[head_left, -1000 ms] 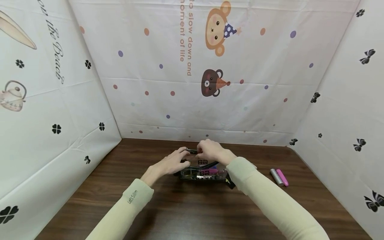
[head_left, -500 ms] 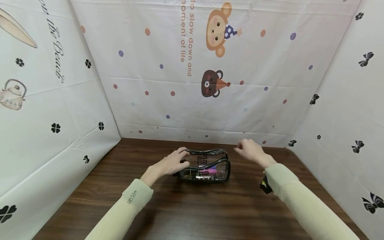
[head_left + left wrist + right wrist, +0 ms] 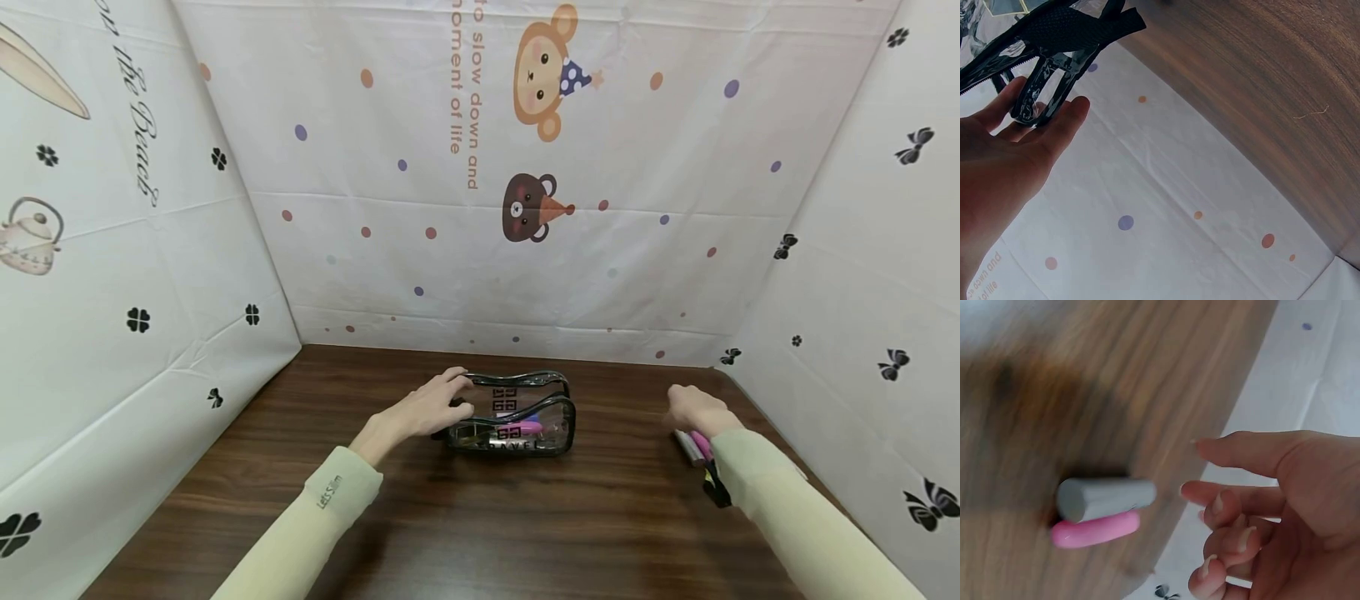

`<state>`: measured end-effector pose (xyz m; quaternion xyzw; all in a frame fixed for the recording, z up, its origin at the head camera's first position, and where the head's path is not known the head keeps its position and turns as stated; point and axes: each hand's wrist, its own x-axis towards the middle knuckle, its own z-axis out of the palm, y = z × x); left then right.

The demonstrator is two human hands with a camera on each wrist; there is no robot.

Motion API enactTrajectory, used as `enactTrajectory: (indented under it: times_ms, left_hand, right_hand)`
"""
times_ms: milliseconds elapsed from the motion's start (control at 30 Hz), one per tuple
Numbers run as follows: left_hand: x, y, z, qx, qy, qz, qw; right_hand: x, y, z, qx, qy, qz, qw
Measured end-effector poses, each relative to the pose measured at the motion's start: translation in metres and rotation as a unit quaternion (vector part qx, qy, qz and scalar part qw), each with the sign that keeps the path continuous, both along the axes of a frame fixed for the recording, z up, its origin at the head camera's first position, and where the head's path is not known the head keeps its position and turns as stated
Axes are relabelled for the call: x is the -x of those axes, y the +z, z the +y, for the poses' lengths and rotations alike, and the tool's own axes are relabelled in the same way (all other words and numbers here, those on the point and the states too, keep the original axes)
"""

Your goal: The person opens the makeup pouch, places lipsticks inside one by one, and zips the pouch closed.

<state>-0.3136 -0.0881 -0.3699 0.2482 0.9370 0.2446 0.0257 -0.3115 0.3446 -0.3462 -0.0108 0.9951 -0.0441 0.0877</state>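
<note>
A clear pouch with black trim (image 3: 555, 427) stands unzipped on the table, with pink and blue items visible inside. My left hand (image 3: 425, 410) holds its left end; in the left wrist view the fingers of that hand (image 3: 1022, 147) curl around the black end loop (image 3: 1044, 94). At the right, my right hand (image 3: 697, 408) hovers beside a silver cylinder (image 3: 687, 448) and a pink tube (image 3: 702, 444). The right wrist view shows the silver cylinder (image 3: 1110, 499) touching the pink tube (image 3: 1097, 530), and my right hand (image 3: 1272, 519) apart from both, holding nothing, thumb and forefinger extended.
The dark wooden table (image 3: 480, 525) meets a patterned white sheet (image 3: 420, 250) behind, with more sheeting at the left (image 3: 150, 275) and right (image 3: 847, 317). A black wristband (image 3: 716, 486) is on my right wrist.
My right hand has left the pouch's upper edge and moved right to the silver cylinder and pink tube. My left hand has stayed at the pouch's left end.
</note>
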Motion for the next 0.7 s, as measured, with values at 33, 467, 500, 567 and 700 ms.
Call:
enactTrajectory:
  times_ms: [33,467,500,567,700]
  left_hand:
    - [0.0,0.0,0.0,0.0,0.0,0.001,1.0]
    - [0.002,0.0,-0.001,-0.004,-0.014,0.012,0.9998]
    - [0.002,0.0,-0.001,-0.002,-0.014,0.012,0.9998]
    - [0.001,0.0,-0.001,-0.003,-0.015,0.011,0.9998]
    - [0.002,0.0,-0.001,-0.002,-0.016,0.012,0.9998]
  right_hand:
    - [-0.001,-0.002,0.003,-0.003,-0.006,-0.006,1.0]
    - [-0.003,-0.02,0.012,-0.016,-0.027,-0.021,0.9993]
    - [-0.003,-0.02,0.012,-0.012,-0.028,-0.022,0.9993]
    - [-0.003,-0.021,0.012,-0.005,-0.03,-0.026,0.9992]
    - [-0.003,-0.026,0.011,0.016,-0.031,-0.036,0.9987]
